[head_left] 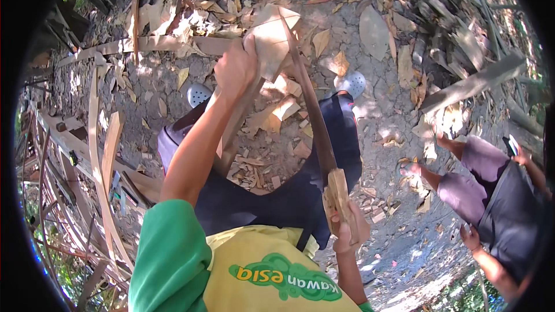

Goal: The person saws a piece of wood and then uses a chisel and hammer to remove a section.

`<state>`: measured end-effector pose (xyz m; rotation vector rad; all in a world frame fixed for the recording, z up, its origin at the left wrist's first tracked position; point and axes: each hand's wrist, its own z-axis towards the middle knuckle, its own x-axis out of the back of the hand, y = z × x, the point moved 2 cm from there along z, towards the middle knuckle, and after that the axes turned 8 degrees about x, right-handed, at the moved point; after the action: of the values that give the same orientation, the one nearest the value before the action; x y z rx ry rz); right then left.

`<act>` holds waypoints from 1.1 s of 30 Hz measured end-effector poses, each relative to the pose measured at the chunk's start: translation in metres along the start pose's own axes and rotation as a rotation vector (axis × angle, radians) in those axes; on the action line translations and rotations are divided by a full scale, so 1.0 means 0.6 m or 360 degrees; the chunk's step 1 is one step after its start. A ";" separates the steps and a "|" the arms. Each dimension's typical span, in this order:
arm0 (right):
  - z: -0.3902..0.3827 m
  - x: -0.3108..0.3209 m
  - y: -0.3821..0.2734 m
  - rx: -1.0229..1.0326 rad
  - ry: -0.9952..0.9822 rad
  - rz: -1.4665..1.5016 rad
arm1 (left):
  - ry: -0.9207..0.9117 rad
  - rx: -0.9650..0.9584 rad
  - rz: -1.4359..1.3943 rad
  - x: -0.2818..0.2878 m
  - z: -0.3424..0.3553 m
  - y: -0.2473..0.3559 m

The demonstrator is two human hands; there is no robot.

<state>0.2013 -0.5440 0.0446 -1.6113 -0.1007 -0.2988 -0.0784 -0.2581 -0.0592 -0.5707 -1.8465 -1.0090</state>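
Note:
My right hand [354, 228] is closed around the chunky wooden handle [338, 196] of a handsaw. Its long brown blade [312, 107] reaches up and away to a pale flat piece of wood [272, 43], where the tip lies over or against the right part of the piece. My left hand [237, 68] grips the left edge of that wood, thumb on top. Under my left forearm a wooden plank [240, 112] slopes down between my legs; how it meets the pale piece is hidden by the hand.
My grey perforated shoes [199, 95] stand on either side. Dry leaves [373, 32] and wood chips cover the cracked soil. Long strips of wood [95, 138] are heaped left, more planks [474, 81] upper right. Another person [497, 202] sits right, holding a phone [510, 145].

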 end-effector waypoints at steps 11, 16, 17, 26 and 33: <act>0.222 -0.116 0.027 0.0509 0.0099 -0.0210 | 0.0048 -0.0023 0.0091 0.034 -0.004 0.030; 0.016 -0.005 0.067 -0.0395 -0.0311 -0.0539 | -0.0141 0.0077 0.0064 -0.007 0.003 -0.007; 0.067 -0.030 0.080 -0.0746 -0.0741 -0.1065 | -0.0132 0.0086 0.0061 -0.011 0.003 -0.010; 0.312 -0.150 -0.006 0.1427 0.0205 -0.1046 | -0.0034 0.0010 0.0103 0.034 -0.006 0.033; 0.051 -0.036 -0.003 0.0227 -0.0134 0.0146 | -0.0013 0.0046 0.0025 -0.002 0.004 0.002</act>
<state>0.1844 -0.5108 0.0402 -1.4824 -0.1100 -0.1495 -0.0785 -0.2555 -0.0602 -0.5724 -1.8582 -0.9694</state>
